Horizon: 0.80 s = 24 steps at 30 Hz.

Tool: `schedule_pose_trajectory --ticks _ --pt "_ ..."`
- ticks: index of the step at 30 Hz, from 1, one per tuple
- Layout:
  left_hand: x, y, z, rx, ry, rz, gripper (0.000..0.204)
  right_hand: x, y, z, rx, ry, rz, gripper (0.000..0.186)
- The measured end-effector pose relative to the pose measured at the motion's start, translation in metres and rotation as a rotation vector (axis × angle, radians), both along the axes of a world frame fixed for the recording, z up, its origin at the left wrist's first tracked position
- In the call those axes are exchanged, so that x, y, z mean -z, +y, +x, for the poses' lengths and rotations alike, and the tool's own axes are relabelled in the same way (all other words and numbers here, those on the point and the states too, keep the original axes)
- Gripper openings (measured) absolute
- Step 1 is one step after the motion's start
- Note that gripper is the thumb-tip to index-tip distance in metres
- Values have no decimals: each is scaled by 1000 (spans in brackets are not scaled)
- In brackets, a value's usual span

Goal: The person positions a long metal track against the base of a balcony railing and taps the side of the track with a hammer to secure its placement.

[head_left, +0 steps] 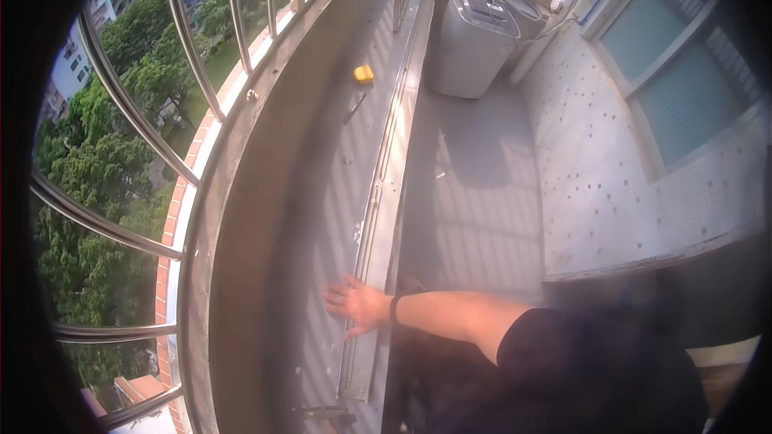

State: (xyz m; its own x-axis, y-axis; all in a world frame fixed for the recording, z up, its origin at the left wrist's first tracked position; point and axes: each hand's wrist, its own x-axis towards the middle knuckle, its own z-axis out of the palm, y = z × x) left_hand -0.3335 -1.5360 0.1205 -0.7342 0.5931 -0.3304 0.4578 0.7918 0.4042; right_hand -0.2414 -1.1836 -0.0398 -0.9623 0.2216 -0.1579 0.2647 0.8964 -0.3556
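Observation:
My right hand [359, 305] lies palm down with its fingers spread across a long pale metal rail [371, 225]. Its fingertips reach past the rail's left edge onto the grey ledge [326, 217]. A dark band circles the wrist, and the arm enters from the lower right in a black sleeve. Farther along the ledge are a small yellow block-shaped object [363, 74] and a slim dark tool [354, 108]. Close to the rail's near end sits a blurred tool-like object [323, 413], its kind unclear. My left hand is out of view.
Metal railing bars [129, 96] line the left above a low wall [257, 225], with trees and buildings far below. A grey top-loading washing machine [476, 44] stands at the back on the floor [482, 217]. A tiled wall [627, 185] with a sliding window [675, 64] bounds the right.

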Motion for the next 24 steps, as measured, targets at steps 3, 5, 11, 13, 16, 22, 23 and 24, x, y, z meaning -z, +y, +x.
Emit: schedule_pose_trajectory --ticks 3,5,11,13,16,22,23,24 --pt "-10 16 5 42 252 68 40 -16 -4 2 122 105 8 84" --pt "4 9 0 35 333 87 40 -38 -4 2 221 179 -39 81" --pt "43 9 -13 -19 442 96 40 -52 26 110 659 303 -303 71" --pt "54 13 -17 -52 470 77 40 -66 47 162 867 128 -401 68" --pt "67 17 -24 -89 523 39 39 -21 82 246 1121 123 -379 59" --pt "30 184 4 34 180 93 35 45 157 364 1369 32 -472 56" --pt "29 218 17 76 161 41 34 51 172 375 1352 33 -480 56" --pt "30 251 28 148 118 60 35 59 184 387 1367 44 -453 54"
